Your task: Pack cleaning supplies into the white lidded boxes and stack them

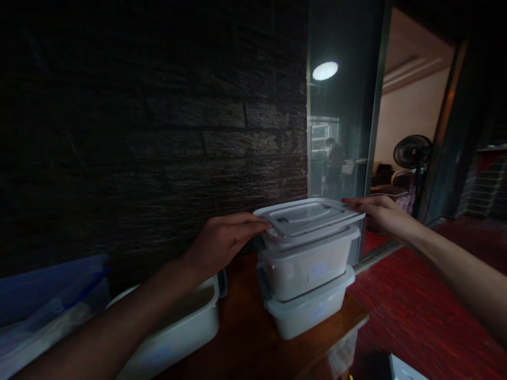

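Observation:
A white plastic lid (309,217) lies level over the top of two stacked white storage boxes. My left hand (225,240) is closed on the lid's left edge, fingers pressed together. At the opposite edge, my right hand (382,212) grips the lid with its fingertips; part of that grip is hidden. Beneath the lid are the upper box (293,272) and the lower box (297,319), each with a pale label on its front. Whether the lid is seated on the upper box or held just above it, I cannot tell.
The boxes stand on a brown wooden table (241,338). Left of them sits an open white tub (198,327), partly behind my left forearm, and a blue container (51,287). A dark brick wall (178,132) rises behind. At right are a doorway, a fan (412,151) and red flooring (420,295).

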`<state>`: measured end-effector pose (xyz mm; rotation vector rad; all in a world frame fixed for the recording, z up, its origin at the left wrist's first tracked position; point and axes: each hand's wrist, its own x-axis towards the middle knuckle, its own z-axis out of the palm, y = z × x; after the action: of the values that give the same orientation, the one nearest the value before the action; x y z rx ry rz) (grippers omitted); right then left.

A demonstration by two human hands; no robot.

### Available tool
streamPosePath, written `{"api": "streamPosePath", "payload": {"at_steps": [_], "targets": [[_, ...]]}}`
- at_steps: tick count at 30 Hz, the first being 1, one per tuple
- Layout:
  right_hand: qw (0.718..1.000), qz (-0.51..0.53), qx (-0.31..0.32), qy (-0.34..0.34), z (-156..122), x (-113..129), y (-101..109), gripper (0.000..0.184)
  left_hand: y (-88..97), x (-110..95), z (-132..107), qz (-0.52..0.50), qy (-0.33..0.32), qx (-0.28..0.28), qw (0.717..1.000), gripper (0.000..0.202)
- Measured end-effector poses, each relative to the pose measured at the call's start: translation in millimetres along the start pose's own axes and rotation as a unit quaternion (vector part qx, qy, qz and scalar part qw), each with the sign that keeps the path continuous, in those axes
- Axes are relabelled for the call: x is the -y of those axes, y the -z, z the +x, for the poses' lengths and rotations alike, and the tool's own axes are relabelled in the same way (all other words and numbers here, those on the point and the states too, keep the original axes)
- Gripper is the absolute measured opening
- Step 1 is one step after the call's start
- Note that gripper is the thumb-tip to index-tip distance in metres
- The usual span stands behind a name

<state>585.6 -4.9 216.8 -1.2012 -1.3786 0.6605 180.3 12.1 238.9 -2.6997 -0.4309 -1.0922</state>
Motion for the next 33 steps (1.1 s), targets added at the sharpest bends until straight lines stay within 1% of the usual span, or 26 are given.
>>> {"api": "streamPosePath", "payload": {"at_steps": [3, 7, 13, 19, 26, 30, 33], "targets": [[0.998, -0.046, 0.014, 0.035, 7.5, -15.0, 1.5, 0.020, -0.1, 0.2, -4.2, 0.009, 0.020, 0.023, 1.000, 0.030], [0.996, -0.057, 0.009, 0.064, 7.2, -19.5, -4.5, 0.020, 2.0, 3.0, -12.7, 0.003, 0.023, 0.048, 0.999, 0.031], [0.996, -0.082, 0.005, 0.041, 2.0, -18.5, -13.7, 0.041, -1.6, 9.9, -24.4, 0.022, 0.012, 0.068, 0.997, 0.033], [0.995, -0.093, 0.011, 0.037, 2.2, -24.1, -11.3, 0.041, -5.5, 10.9, -26.5, 0.024, -0.015, 0.053, 0.998, 0.038], [0.994, -0.106, 0.014, 0.037, 5.5, -28.6, -7.6, 0.044, -8.0, 11.4, -28.4, 0.021, -0.019, 0.034, 0.999, 0.039], [0.993, -0.114, 0.003, 0.032, 3.3, -23.0, -6.2, 0.041, -6.1, 13.5, -31.6, 0.037, 0.001, 0.024, 0.999, 0.037], [0.993, -0.120, -0.004, 0.021, -2.3, -12.6, -6.2, 0.035, 0.3, 15.9, -36.1, 0.058, 0.023, 0.020, 0.998, 0.037]]}}
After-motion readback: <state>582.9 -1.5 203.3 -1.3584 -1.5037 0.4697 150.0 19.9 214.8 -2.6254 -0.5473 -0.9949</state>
